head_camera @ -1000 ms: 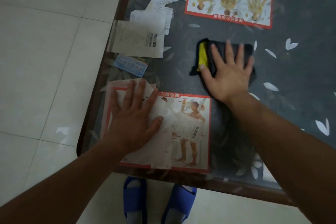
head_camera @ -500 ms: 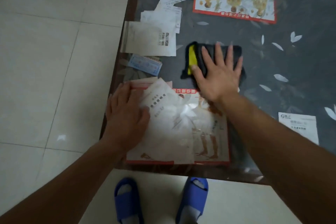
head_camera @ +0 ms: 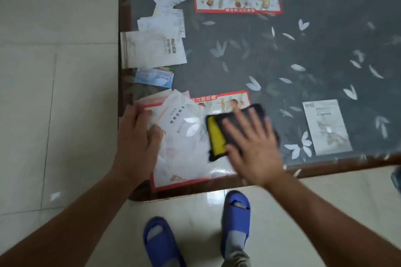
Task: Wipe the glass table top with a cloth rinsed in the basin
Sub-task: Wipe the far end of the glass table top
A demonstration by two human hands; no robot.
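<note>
- Dark grey fabric with a yellow strip: that is the cloth (head_camera: 216,136). It lies flat on the glass surface (head_camera: 249,60) near the front edge, over the right end of a red-bordered chart (head_camera: 225,99).
- My right hand (head_camera: 256,151) lies on top of it, palm down. The fingers (head_camera: 243,124) are straight and spread wide, pressing rather than clutching, and they are blurred.
- My left hand (head_camera: 136,141) rests at the front left corner, thumb on a white leaflet (head_camera: 182,128), fingers bent. I cannot tell whether they pinch its edge or only lean on it.
- The cloth's long axis runs roughly away from me, slightly tilted. Its yellow strip faces my left hand, with a stretch of leaflet between them.
- Only the right hand is on the cloth, so the wiping falls to it. Most of the bare glass lies beyond and to its right, and I judge the next stroke should head there.
- The front edge is close, so a pull toward me could drag the cloth off.
- No basin is in view.
</note>
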